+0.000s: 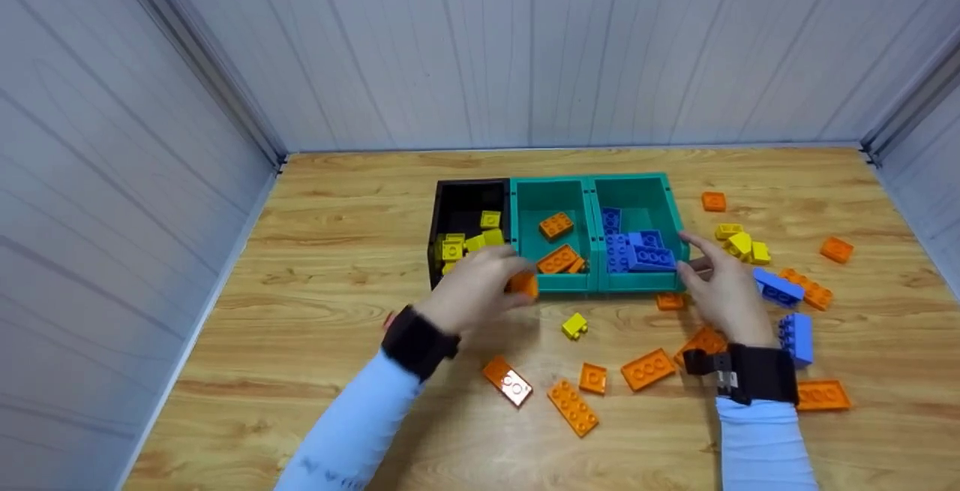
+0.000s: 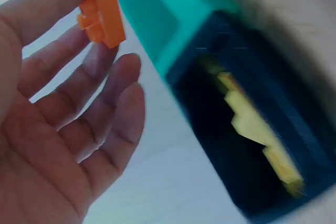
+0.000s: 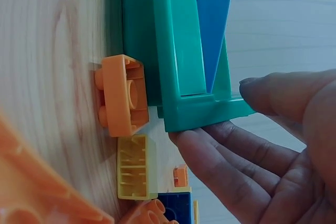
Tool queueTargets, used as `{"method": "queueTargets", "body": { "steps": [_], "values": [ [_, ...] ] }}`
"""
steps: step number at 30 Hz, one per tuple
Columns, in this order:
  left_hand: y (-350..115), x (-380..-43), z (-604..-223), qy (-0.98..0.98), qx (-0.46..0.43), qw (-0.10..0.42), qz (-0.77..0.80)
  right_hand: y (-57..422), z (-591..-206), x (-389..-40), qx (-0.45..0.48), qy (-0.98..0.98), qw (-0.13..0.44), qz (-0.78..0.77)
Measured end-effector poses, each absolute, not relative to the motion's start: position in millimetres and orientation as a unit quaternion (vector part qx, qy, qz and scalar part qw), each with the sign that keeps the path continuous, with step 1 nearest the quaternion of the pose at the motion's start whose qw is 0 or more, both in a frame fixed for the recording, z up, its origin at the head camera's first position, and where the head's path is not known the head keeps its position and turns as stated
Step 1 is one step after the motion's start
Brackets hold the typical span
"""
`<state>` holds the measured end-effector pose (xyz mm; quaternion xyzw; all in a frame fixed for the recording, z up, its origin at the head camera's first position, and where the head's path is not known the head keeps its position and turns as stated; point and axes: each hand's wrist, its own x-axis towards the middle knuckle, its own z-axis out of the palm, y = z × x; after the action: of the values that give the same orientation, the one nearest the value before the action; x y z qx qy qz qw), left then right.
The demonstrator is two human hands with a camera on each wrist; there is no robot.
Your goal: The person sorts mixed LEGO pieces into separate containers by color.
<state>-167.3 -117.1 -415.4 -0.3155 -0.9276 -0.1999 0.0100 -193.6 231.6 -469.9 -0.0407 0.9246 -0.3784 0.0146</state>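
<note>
One orange studded plastic brick (image 1: 523, 285) is pinched between thumb and fingers of the left hand (image 1: 474, 292), near the middle green plastic bin (image 1: 561, 283). Right hand (image 1: 724, 288) grips the rim of the right-end green plastic bin (image 1: 637, 282). Black plastic bin (image 1: 469, 198) adjoins, left; loose orange plastic bricks (image 1: 572, 407) lie between forearms. Left forearm (image 1: 356, 423) slants inward; right forearm (image 1: 765, 438) points forward.

1 studded orange brick (image 1: 526, 285), held up near the middle green bin (image 1: 559, 284); rightmost green bin (image 1: 645, 282) sits upright, blue bricks (image 1: 651, 257) piled inside!
</note>
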Motion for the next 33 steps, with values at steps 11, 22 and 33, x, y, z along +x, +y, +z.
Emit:
{"method": "queueTargets", "body": {
  "steps": [11, 22, 33],
  "values": [
    [-80, -235, -392, -0.939, -0.321, -0.020, -0.122, 230, -468, -194, -0.054, 0.928, 0.008, -0.370],
    [-67, -266, -408, -0.962, -0.264, -0.052, -0.035, 232, -469, -194, -0.048, 0.927, 0.010, -0.372],
    [-62, -260, -407, -0.965, -0.253, -0.048, 0.050, 235, -469, -195, -0.049, 0.925, 0.016, -0.377]
  ]
}}
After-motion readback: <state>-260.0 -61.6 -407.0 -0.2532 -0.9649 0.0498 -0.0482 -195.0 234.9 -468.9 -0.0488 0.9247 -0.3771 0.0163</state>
